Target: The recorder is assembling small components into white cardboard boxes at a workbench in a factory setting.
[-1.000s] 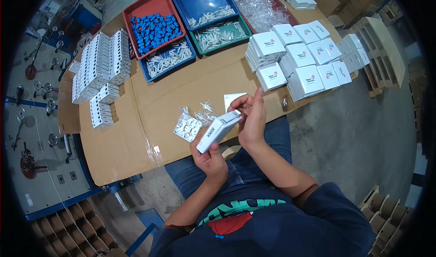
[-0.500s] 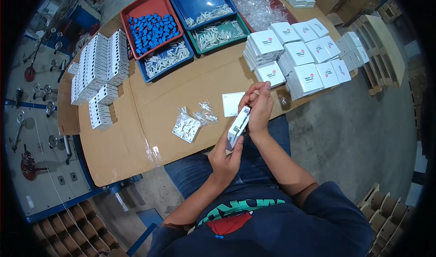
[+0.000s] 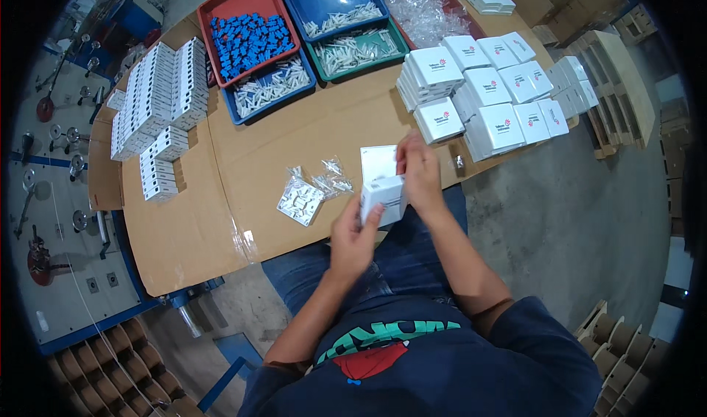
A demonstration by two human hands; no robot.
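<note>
Turned since the earlier frame, the white box (image 3: 386, 198) shows more of its broad face in the head view. It is right of the open white case (image 3: 300, 202), with the left hand (image 3: 351, 239) clamped on it; the right hand (image 3: 422, 172) is at its right edge, though whether it grips I cannot tell. Stacked white boxes (image 3: 487, 87), beyond and right of the case, look finished; the case, its inside showing, seems left to cover, with clear bags (image 3: 333, 179) just beside it.

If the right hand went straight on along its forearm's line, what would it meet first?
The right hand would probably meet the green tray first; hand height above the cardboard is unclear.
</note>
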